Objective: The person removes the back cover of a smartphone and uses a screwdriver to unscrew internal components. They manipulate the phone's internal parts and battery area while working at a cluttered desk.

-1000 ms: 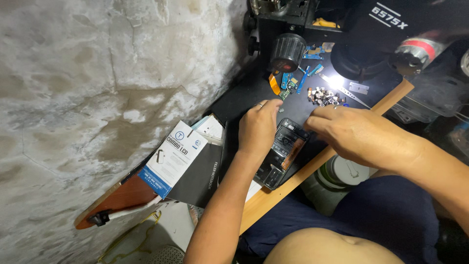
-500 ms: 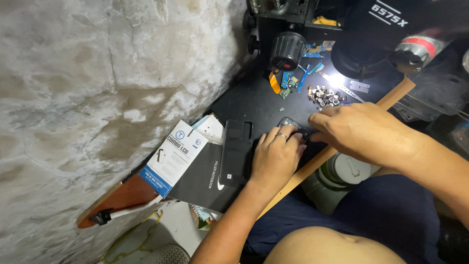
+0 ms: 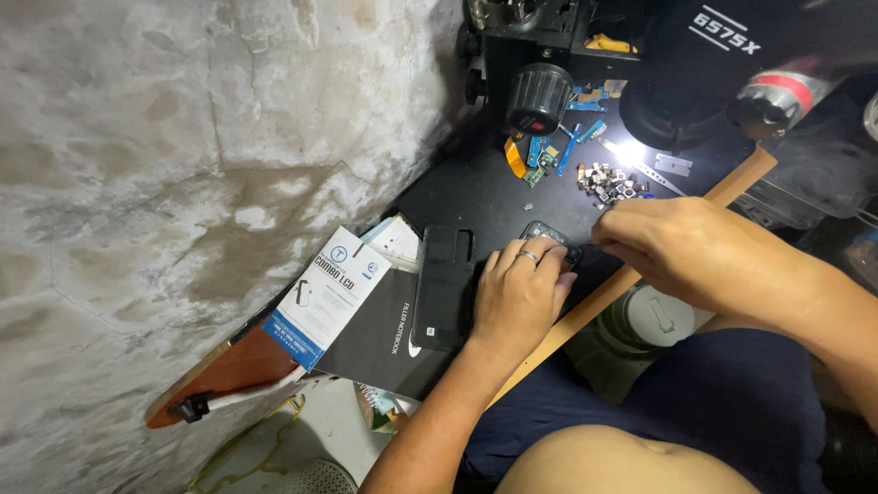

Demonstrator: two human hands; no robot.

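Observation:
My left hand, a ring on one finger, lies flat on a dark phone on the black mat and holds it down. Only the phone's far end shows past my fingers. My right hand is just right of it, fingers pinched on a thin dark tool that touches the phone's right edge; little of the tool shows. A black phone cover rests on the mat right beside my left hand.
A microscope lights the mat's far end, by a pile of small metal parts, blue and orange flex cables and tweezers. A white-and-blue box and black notebook lie left. A rough wall bounds the left.
A second ago both hands were on the phone farther up the mat. The black cover now lies apart on the mat, and my left hand has slid down toward me.

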